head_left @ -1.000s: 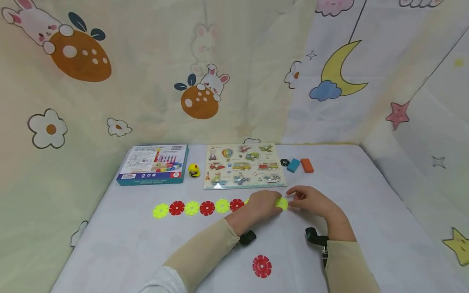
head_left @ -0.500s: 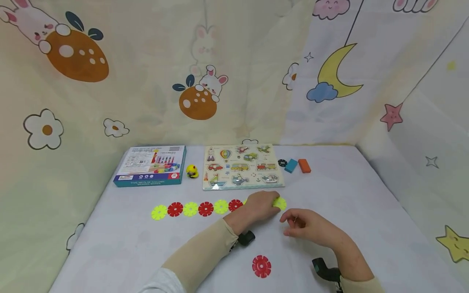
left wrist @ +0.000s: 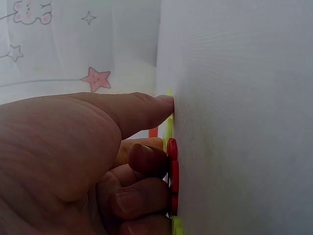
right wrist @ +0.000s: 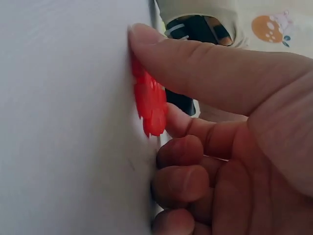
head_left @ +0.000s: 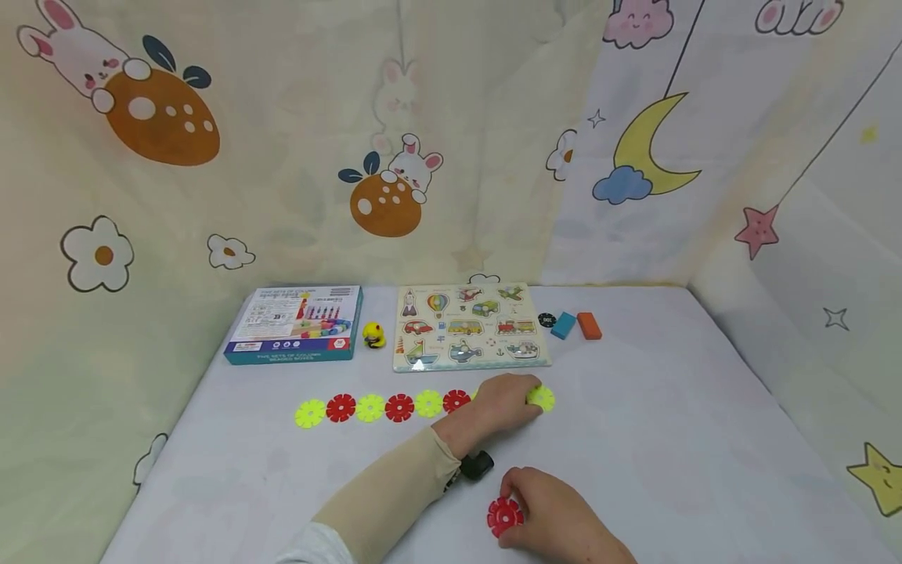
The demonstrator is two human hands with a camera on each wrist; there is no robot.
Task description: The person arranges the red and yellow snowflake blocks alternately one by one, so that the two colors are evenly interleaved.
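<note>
A row of notched plastic snowflake discs, alternating yellow-green [head_left: 310,413] and red [head_left: 399,407], runs across the table in the head view. My left hand [head_left: 502,403] lies over the row's right part and hides some of it. Its thumb and index finger grip the yellow-green snowflake disc [head_left: 543,398] at the right end; in the left wrist view its other fingers curl beside a red disc [left wrist: 174,178]. Nearer the front, my right hand [head_left: 557,513] pinches a separate red snowflake disc [head_left: 504,517] by its edges. That disc [right wrist: 150,105] lies at the tabletop in the right wrist view.
Along the back are a flat boxed set [head_left: 294,325], a yellow duck figure [head_left: 373,335] and a picture puzzle board [head_left: 470,327]. Right of the board lie a black round chip [head_left: 546,319], a blue block [head_left: 564,325] and an orange block [head_left: 589,326].
My right hand has left the right end of the row, moved down toward the front and taken hold of the separate red disc. The left hand stays at the yellow-green end disc.
</note>
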